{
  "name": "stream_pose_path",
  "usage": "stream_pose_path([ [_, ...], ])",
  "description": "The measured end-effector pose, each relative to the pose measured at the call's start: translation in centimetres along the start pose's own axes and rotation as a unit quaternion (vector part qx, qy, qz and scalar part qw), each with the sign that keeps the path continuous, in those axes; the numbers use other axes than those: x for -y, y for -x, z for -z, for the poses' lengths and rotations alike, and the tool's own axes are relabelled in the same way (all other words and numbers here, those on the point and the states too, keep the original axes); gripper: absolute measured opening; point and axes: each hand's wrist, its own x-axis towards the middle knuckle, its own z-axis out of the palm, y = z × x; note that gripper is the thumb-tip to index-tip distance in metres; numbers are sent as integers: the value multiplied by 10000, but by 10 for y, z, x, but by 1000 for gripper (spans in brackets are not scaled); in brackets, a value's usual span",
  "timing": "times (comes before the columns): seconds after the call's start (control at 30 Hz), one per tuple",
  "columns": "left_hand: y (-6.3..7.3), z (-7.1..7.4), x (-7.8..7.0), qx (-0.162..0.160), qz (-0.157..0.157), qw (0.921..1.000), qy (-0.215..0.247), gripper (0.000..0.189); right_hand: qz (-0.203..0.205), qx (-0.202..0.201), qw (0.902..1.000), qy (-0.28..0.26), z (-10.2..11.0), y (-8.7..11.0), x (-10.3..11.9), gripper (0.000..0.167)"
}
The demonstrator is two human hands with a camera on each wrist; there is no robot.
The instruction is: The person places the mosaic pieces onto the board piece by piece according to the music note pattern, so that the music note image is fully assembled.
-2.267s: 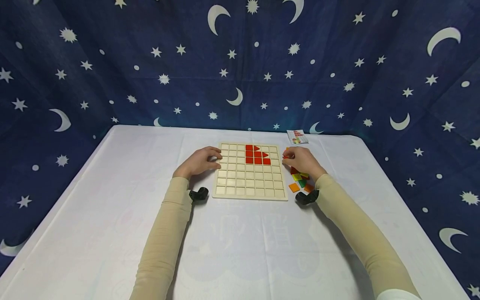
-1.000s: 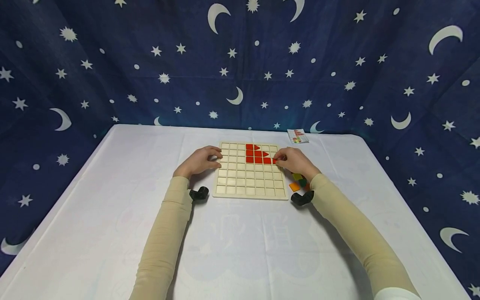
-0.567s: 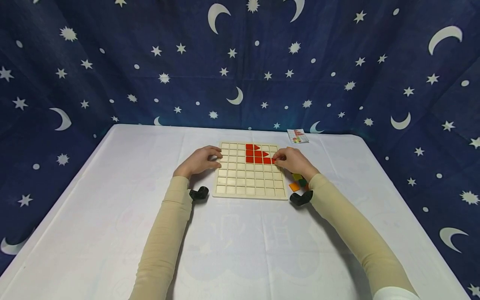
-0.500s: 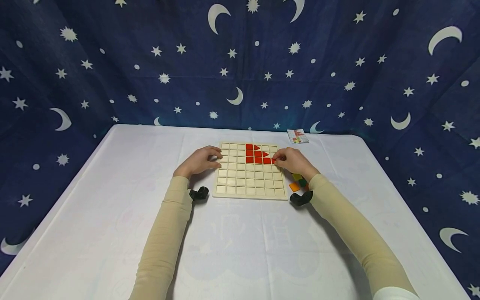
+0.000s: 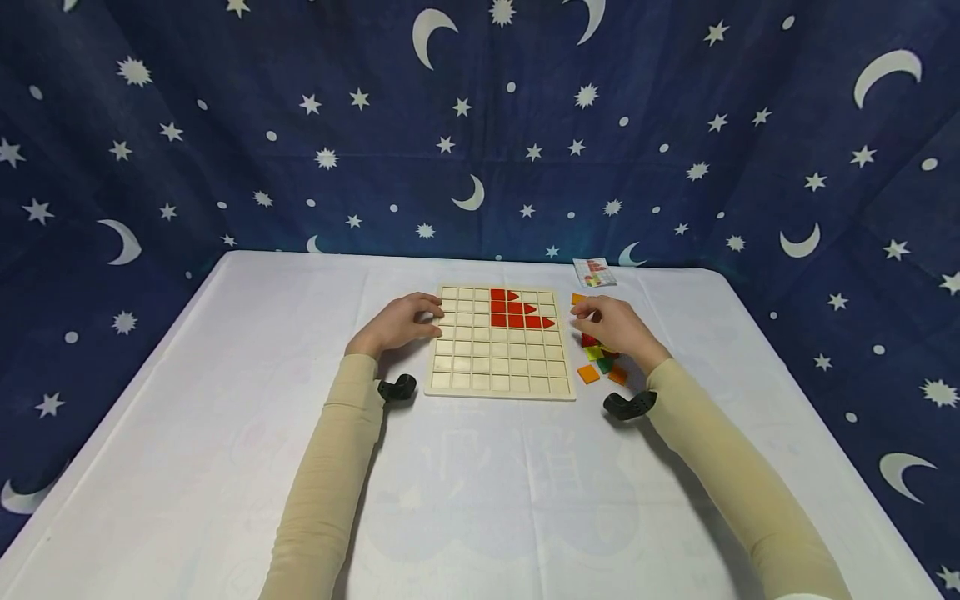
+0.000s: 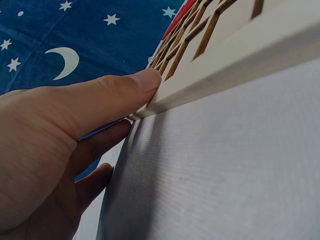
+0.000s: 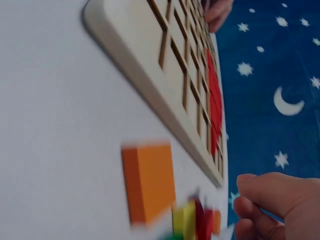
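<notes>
The pale wooden grid board (image 5: 465, 387) lies on the table, with red tiles (image 5: 516, 321) in three rows near its top, each row ending in a pointed piece. At the board's left edge rests my left hand (image 5: 397, 325); in the left wrist view its thumb (image 6: 148, 80) touches the rim, its other fingers close by the side. My right hand (image 5: 615, 325), just right of the board, has nothing between thumb and fingers. It is above a small heap of red, yellow, green and orange tiles (image 5: 604, 365), partly hiding it. The right wrist view shows an orange square tile (image 7: 155, 180) nearer the camera.
A printed picture card (image 5: 595, 272) lies at the back right of the table, with an orange tile (image 5: 578, 298) below it. Loose orange tiles (image 5: 588, 375) lie beside the board's lower right. A dark blue curtain (image 5: 480, 133) with moons and stars stands behind the table.
My right hand has brought a red pointed tile to the end of the third row, let it go and moved back right toward the heap. My left hand has stayed at the board's edge.
</notes>
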Motion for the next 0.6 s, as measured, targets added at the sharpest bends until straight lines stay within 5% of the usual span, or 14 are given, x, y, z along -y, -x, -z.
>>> stream_pose_path([
  [0.23, 1, 0, -1, -28, -75, 9999, -61, 38, -237, -116, 9996, 38, 16, 22, -23, 34],
  [0.6, 1, 0, 0, -25, -61, 10000, -34, 38, -231, 272, 9992, 167, 21, 38, -37, 43],
])
